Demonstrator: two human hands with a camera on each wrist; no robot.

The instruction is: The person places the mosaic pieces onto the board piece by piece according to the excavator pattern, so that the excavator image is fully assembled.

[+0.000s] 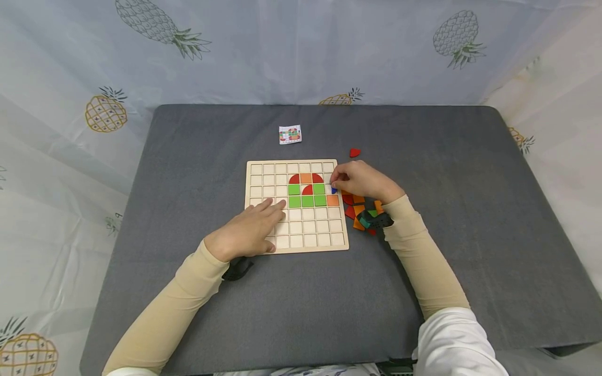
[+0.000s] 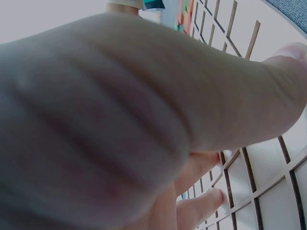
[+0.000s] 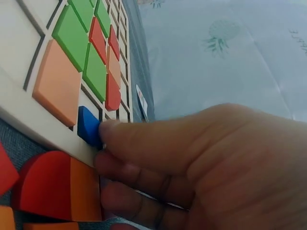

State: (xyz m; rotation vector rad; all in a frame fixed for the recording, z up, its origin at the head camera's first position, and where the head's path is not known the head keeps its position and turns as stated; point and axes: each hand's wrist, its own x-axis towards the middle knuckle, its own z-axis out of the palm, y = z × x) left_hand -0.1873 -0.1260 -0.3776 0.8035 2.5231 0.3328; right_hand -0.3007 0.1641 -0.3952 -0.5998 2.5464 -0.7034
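Note:
A light wooden grid board [image 1: 309, 226] lies on the grey table. My right hand [image 1: 364, 178] is at its right edge, where thumb and fingers pinch a small blue tile [image 3: 88, 125] over a cell beside an orange square tile [image 3: 57, 84]. My left hand [image 1: 249, 227] rests on the board's lower left part with fingers spread, holding nothing. Set in the cells are green square tiles [image 1: 307, 201], red quarter-round tiles [image 1: 317, 178] and another orange square [image 1: 305, 178]. In the left wrist view, the thumb [image 2: 288, 86] covers part of the grid.
Loose red, orange and green tiles [image 1: 359, 210] lie right of the board, partly under my right wrist. A single red piece [image 1: 355, 152] sits past the board's upper right corner. A small printed card [image 1: 289, 134] with a coloured pattern lies behind the board.

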